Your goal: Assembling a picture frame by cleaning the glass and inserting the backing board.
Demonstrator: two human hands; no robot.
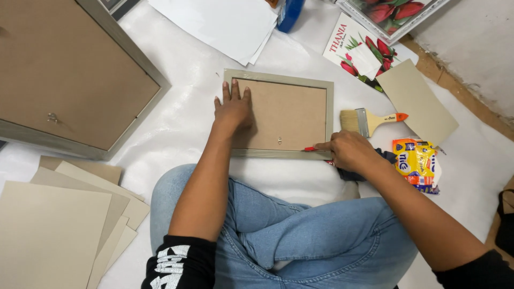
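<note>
Head camera, looking straight down at a person sitting cross-legged in blue jeans on white sheeting. The left hand [233, 109] lies flat and open, fingers spread, pressing on the brown backing board of a small picture frame [279, 115] that rests face down on the sheeting just in front of the knees. The right hand [348, 151] is closed around a small red-tipped tool [310, 149], its tip touching the frame's near edge at the lower right corner; what kind of tool it is, I cannot tell. Just beyond that hand lies a flat paintbrush [370, 121] with a pale wooden handle and an orange end, beside the frame's right side. A yellow packet [415, 163] sits right of the hand. A larger frame [69, 75] lies face down at upper left, well apart. Beige cardboard sheets [69, 214] are stacked at lower left, and a single beige card [416, 101] lies at upper right near a tulip print [360, 49].
</note>
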